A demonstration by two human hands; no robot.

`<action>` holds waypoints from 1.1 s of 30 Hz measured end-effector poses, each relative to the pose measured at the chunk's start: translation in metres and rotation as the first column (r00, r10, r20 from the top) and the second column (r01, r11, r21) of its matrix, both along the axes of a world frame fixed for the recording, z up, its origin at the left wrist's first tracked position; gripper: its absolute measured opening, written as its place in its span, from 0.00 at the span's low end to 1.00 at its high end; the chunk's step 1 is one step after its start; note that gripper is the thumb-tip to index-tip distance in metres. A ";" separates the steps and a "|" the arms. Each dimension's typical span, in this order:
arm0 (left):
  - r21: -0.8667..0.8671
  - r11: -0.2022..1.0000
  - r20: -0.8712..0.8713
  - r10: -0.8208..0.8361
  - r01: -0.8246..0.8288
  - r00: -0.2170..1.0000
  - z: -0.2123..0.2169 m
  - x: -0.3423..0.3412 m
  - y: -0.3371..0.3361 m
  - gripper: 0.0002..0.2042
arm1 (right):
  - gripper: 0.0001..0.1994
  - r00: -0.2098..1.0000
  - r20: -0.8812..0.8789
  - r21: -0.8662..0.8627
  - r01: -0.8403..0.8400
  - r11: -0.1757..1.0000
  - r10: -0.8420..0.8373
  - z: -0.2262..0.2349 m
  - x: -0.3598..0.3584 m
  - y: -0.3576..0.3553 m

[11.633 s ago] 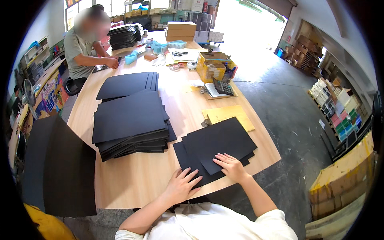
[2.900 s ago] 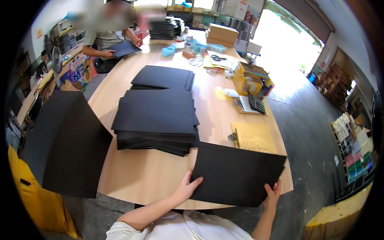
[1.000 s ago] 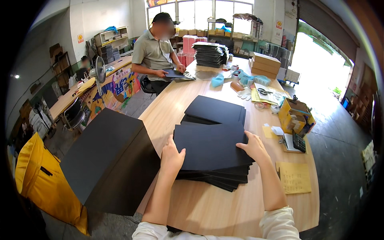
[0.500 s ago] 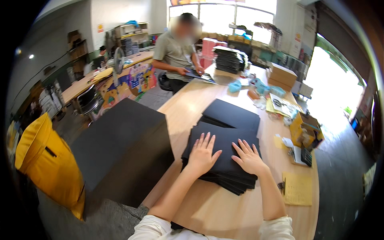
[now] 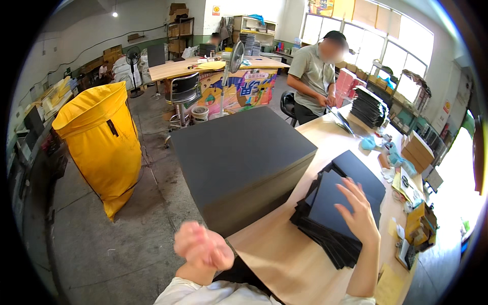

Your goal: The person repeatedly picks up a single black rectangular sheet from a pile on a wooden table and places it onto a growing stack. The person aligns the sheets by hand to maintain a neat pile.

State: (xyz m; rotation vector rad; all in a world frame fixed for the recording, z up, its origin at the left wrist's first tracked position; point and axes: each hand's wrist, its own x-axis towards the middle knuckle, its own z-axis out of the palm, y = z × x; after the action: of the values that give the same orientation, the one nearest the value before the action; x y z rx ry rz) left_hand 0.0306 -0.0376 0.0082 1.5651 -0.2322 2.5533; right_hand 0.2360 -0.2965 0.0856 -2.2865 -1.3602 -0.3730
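- Front stack of black sheets (image 5: 325, 206): on worktop (image 5: 274, 249), edges uneven
- Right hand (image 5: 362, 216): over front stack's right part, fingers spread wide, nothing gripped, can't tell if touching
- Left hand (image 5: 203, 246): left of front stack, near side, blurred, fingers look curled, can't tell if holding anything
- Second stack (image 5: 358, 170): just behind front stack
- Large black pile (image 5: 244, 157): left of front stack
- Yellow box (image 5: 421, 223): right of front stack
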 end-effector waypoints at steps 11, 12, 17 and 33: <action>-0.402 0.916 -0.394 -0.187 0.015 0.900 -0.028 -0.022 0.022 0.23 | 0.18 0.594 0.126 0.097 -0.804 0.586 0.794 0.043 -0.089 0.196; -0.390 0.921 -0.421 -0.177 -0.002 0.890 -0.030 -0.023 0.023 0.23 | 0.18 0.576 0.109 0.108 -0.817 0.567 0.810 0.038 -0.087 0.203; -0.323 0.946 -0.470 -0.126 -0.037 0.874 -0.037 -0.022 0.028 0.23 | 0.16 0.584 0.057 0.155 -0.806 0.571 0.809 0.025 -0.082 0.215; -0.210 0.970 -0.567 -0.019 -0.122 0.824 -0.017 -0.020 0.042 0.27 | 0.12 0.527 -0.360 0.304 -0.714 0.631 0.770 0.037 -0.079 0.218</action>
State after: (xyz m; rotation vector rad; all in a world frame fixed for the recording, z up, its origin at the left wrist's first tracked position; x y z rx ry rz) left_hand 0.0103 0.0046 -0.0083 2.1451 0.1827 1.9235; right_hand 0.1566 -0.0789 0.1228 -1.3328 -1.8090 0.3610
